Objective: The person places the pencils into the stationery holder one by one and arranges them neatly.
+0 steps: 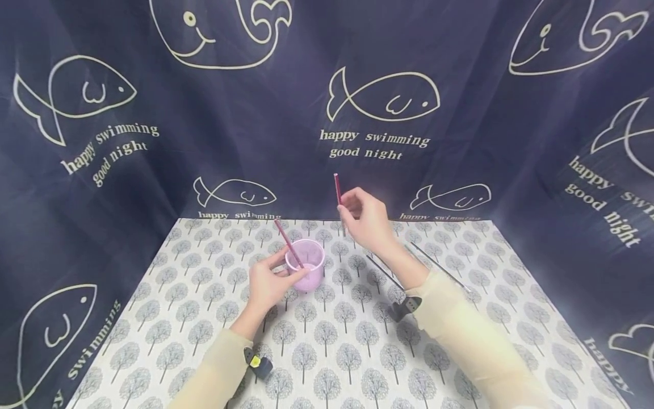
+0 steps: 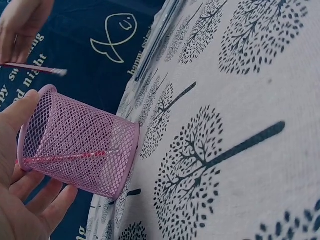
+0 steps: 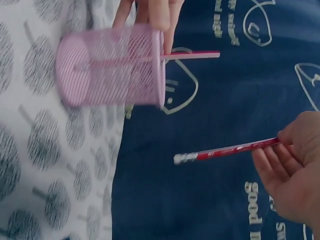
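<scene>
My left hand (image 1: pixel 271 278) grips a pink mesh pen cup (image 1: pixel 309 278) near its rim, with the thumb on one side and fingers on the other. The cup stands upright on the cloth. Inside it leans one red pencil (image 1: pixel 287 241), its upper end sticking out over the rim; the mesh (image 2: pixel 80 135) shows its lower part. To the right of the cup and above the table, my right hand (image 1: pixel 365 221) pinches a second red pencil (image 3: pixel 225 150) between thumb and fingers. That pencil is held nearly upright, its whitish eraser end pointing down.
Two thin dark sticks (image 1: pixel 385 271) (image 1: pixel 439 266) lie on the table to the right, partly under the right forearm. A white tablecloth (image 1: pixel 327 363) printed with grey trees covers the table. Dark blue curtains (image 1: pixel 306 125) with fish drawings hang behind and at both sides.
</scene>
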`<state>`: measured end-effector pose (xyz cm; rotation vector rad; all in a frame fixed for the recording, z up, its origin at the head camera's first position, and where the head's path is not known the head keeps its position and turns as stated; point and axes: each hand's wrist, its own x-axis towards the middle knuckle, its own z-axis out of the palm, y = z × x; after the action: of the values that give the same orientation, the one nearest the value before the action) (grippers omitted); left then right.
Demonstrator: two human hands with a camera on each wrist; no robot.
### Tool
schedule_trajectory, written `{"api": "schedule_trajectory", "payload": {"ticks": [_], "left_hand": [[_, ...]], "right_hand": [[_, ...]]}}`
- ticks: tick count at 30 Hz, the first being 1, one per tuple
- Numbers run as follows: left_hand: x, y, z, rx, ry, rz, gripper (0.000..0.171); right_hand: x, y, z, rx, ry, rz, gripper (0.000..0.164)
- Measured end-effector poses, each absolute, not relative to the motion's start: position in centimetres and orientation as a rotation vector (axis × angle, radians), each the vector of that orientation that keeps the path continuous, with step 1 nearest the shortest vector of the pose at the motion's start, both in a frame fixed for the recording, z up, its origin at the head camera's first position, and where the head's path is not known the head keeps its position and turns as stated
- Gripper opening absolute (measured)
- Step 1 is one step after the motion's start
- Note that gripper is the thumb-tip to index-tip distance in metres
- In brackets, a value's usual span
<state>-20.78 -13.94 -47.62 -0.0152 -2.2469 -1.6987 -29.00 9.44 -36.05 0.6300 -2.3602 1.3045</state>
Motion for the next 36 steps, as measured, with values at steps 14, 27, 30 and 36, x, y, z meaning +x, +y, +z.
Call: {"api": "schedule_trajectory", "payload": {"ticks": [14, 27, 30, 36], "left_hand": [[-21.0, -13.9, -47.6, -0.016, -2.219, -1.699, 0.074], [-20.7, -13.9, -48.1, -0.050, -2.210, -1.632, 0.071], [-20.7, -14.0, -48.1, -0.039, -2.216, -1.604, 0.072], [-20.8, -14.0, -47.9, -0.052, -2.242, -1.604, 0.074]], "right_hand": [[-28.5, 3.8, -38.1, 0.785, -2.362, 1.446, 0.011], [-28.6, 2.3, -41.5, 0.926, -2.643, 1.185, 0.008], [-28.6, 2.0, -41.6, 0.954, -2.685, 1.132, 0.009], [-28.7, 1.6, -41.8, 0.963, -2.713, 1.070, 0.008]]}}
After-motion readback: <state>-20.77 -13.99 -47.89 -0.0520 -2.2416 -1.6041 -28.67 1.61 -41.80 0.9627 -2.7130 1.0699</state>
